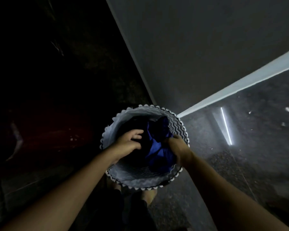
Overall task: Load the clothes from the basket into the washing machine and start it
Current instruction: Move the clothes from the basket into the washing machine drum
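A round laundry basket (137,180) with a black-and-white zigzag pattern stands on the floor below me, in the corner of a wall. Inside lie a bright blue garment (158,144) and a black garment (140,129). My left hand (129,141) is down in the basket, fingers curled on the black garment. My right hand (175,145) is closed on the blue garment at the basket's right side. No washing machine is in view.
A grey wall (198,52) with a white skirting board (240,84) runs behind the basket. A glossy speckled floor (249,147) lies to the right. The left side is very dark, with a dim reddish shape (48,130). My bare foot (148,195) shows under the basket.
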`<state>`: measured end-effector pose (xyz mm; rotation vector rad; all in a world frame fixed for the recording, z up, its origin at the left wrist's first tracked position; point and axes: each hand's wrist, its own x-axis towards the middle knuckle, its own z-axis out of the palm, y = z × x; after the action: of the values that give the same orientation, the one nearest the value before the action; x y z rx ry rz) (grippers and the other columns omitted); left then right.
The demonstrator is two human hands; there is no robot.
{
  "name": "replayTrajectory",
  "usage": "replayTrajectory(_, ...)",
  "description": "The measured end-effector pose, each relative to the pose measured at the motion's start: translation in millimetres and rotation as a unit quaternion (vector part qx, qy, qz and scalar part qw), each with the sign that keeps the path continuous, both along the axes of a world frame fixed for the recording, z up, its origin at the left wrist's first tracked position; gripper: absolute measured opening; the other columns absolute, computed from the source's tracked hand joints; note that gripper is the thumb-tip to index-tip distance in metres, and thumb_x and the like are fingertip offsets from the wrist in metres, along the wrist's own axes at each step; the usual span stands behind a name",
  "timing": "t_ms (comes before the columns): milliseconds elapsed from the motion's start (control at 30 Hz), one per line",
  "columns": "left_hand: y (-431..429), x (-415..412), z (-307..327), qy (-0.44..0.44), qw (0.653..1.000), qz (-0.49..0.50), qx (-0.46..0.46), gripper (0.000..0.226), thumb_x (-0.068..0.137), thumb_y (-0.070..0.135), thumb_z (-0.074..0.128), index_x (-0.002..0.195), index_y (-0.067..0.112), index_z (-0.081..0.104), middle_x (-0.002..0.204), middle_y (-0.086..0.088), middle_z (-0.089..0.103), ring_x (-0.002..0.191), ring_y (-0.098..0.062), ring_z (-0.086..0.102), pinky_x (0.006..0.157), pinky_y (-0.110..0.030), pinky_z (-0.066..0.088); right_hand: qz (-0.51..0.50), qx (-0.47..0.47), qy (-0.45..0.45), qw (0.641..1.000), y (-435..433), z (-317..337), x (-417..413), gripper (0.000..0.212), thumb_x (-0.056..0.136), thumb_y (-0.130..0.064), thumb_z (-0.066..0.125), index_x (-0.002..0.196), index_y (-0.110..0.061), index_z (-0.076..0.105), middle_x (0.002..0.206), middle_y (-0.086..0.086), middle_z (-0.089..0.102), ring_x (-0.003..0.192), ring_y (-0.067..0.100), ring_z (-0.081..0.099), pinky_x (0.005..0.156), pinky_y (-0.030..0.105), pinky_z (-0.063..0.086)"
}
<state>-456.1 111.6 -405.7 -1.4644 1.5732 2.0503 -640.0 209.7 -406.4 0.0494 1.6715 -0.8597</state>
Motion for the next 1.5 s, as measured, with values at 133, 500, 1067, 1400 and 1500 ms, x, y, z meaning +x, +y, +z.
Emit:
replayTrajectory(133, 7, 1, 82, 0.004, 0.998, -0.037, -0.048, 0.081, 0.083, -0.002, 0.065, 0.151, 0.029, 0.034, 0.145, 0.001, 0.044, 0.114, -0.014, 0.056, 0.085, -0.026, 0.053, 0.037, -0.051, 0.007, 0.998, 12, 92, 6, 0.034, 0.081, 0.023, 0.05, 0.092, -0.001, 0.071, 0.086, 0.019, 0.074, 0.074, 0.032, 0.07, 0.07, 0.041, 0.06)
replayTrajectory(500, 31, 4, 277, 0.038, 0.942, -0.16, -0.293, 0.146, 0.044, 0.069, 0.087, 0.155, 0.039, -0.001, 0.161, 0.009, 0.012, 0.146, -0.012, 0.018, 0.121, -0.036, 0.023, 0.307, -0.251, 0.193, 0.897, 25, 382, -18, 0.022, 0.079, 0.005, 0.06, 0.101, 0.008, 0.064, 0.091, 0.015, 0.07, 0.087, 0.023, 0.067, 0.09, 0.058, 0.053)
replayTrajectory(1067, 24, -55, 573, 0.233, 0.917, 0.193, -0.26, 0.036, 0.103, 0.015, 0.042, 0.067, 0.016, 0.048, 0.041, 0.007, 0.052, 0.042, -0.011, 0.051, 0.037, -0.013, 0.037, 0.359, -0.246, 0.357, 0.827, 56, 503, -50, 0.106, 0.064, -0.041, 0.093, 0.149, -0.032, 0.031, 0.136, -0.014, 0.056, 0.122, 0.008, 0.057, 0.106, 0.036, 0.049)
replayTrajectory(1400, 17, -49, 658, 0.341, 0.874, 0.256, -0.233, 0.034, 0.105, 0.009, 0.039, 0.075, 0.015, 0.055, 0.067, -0.004, 0.057, 0.053, -0.016, 0.052, 0.041, -0.017, 0.045, 0.326, -0.274, 0.304, 0.852, 50, 515, -30, 0.099, 0.066, -0.045, 0.093, 0.147, -0.035, 0.036, 0.143, -0.02, 0.046, 0.131, 0.01, 0.048, 0.102, 0.028, 0.046)
replayTrajectory(1500, 27, -47, 674, 0.396, 0.863, 0.256, -0.184, 0.035, 0.106, 0.013, 0.04, 0.074, 0.015, 0.052, 0.059, -0.002, 0.056, 0.049, -0.014, 0.052, 0.042, -0.016, 0.044, 0.295, -0.31, 0.316, 0.847, 31, 507, -26, 0.088, 0.06, -0.048, 0.096, 0.134, -0.037, 0.05, 0.131, -0.01, 0.062, 0.118, 0.013, 0.062, 0.098, 0.036, 0.056)
